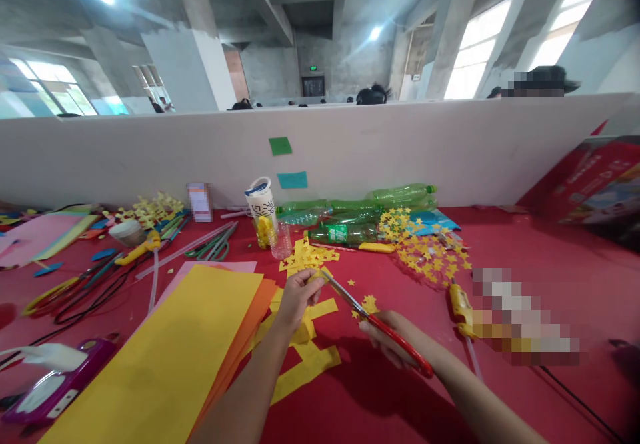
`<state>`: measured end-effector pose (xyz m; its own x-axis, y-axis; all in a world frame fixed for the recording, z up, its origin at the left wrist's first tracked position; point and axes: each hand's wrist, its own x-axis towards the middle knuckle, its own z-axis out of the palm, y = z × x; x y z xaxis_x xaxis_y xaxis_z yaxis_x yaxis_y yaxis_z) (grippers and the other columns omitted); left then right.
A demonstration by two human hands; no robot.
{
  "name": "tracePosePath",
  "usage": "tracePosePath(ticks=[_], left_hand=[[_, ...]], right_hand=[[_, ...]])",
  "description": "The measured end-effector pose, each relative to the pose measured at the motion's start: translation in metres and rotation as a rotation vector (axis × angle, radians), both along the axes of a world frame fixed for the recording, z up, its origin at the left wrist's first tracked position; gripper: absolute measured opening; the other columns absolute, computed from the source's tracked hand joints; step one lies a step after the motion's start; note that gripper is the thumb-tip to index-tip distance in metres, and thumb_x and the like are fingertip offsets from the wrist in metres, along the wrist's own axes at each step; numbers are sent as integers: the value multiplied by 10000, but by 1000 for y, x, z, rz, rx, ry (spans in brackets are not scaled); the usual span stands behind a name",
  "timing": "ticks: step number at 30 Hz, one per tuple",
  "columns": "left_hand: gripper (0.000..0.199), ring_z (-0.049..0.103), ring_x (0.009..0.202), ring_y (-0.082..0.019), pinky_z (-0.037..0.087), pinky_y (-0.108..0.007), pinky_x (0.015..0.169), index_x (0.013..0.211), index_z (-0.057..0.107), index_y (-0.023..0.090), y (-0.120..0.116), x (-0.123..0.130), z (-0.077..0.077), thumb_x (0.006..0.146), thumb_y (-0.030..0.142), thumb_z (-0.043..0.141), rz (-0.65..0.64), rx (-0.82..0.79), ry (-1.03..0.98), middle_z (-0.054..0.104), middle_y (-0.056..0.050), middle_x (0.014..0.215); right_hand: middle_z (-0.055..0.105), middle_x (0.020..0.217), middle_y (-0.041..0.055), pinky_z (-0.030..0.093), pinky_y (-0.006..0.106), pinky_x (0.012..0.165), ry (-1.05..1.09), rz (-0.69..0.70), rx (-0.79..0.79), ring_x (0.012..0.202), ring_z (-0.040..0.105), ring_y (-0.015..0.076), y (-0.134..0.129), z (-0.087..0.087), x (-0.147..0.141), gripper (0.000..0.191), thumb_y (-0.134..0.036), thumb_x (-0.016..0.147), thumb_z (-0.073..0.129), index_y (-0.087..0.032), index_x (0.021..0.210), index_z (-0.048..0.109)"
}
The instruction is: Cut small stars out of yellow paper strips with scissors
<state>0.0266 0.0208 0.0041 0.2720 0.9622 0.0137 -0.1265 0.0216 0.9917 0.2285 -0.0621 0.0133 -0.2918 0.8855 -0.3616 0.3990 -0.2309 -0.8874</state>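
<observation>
Yellow paper piece (318, 275), centre of frame: pinched in the fingers of the left hand (300, 292), presumably to steady it at the tips of the scissors (347, 295). Right hand (389, 339) lower, towards frame right; fingers clamped on the red handles, likely to govern blade angle. Small stars (369, 305) by the blades, probably where they drop. Yellow strips (323, 309) beside left wrist, seemingly for easy reach. Lower left: yellow sheet (175, 331) over orange sheet (251, 314), likely stock. Glue gun (461, 304), right, apparently parked aside on the red surface (360, 404).
</observation>
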Motion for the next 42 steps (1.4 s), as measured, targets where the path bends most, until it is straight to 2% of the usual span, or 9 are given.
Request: tracePosePath(ticks=[15, 18, 22, 29, 42], left_hand=[[203, 348, 361, -39, 228, -162, 371, 644, 511, 149, -1, 0, -3, 766, 308, 549, -7, 26, -15, 458, 51, 421], [225, 431, 374, -72, 312, -188, 381, 677, 516, 151, -3, 2, 0, 810, 329, 478, -32, 64, -51, 528, 19, 478], [253, 536, 457, -112, 421, -237, 486, 660, 517, 142, -7, 5, 4, 822, 328, 463, -78, 78, -53, 587, -17, 564], [234, 569, 459, -132, 442, -244, 503, 689, 525, 151, -10, 9, 4, 809, 348, 488, -69, 22, -37, 598, 0, 545], [259, 581, 451, -144, 461, -245, 472, 653, 556, 144, -12, 9, 6, 791, 358, 508, -61, -18, -57, 609, -7, 520]], right_hand=[[377, 329, -84, 232, 142, 270, 67, 4, 31, 263, 355, 59, 3, -15, 4, 376, -511, 778, 512, -173, 617, 477], [383, 319, -80, 233, 137, 277, 65, -3, 44, 267, 359, 57, 3, -16, 4, 380, -508, 772, 524, -168, 609, 483], [390, 317, -80, 243, 129, 280, 62, -22, 50, 266, 358, 53, 1, -12, 1, 398, -535, 788, 485, -168, 634, 490], [412, 316, -75, 264, 124, 265, 94, -9, -1, 233, 331, 45, -3, -5, -9, 483, -612, 802, 376, -167, 657, 499], [393, 299, -83, 256, 123, 253, 143, -57, -9, 227, 310, 47, -7, -15, -18, 486, -626, 800, 363, -179, 644, 473]])
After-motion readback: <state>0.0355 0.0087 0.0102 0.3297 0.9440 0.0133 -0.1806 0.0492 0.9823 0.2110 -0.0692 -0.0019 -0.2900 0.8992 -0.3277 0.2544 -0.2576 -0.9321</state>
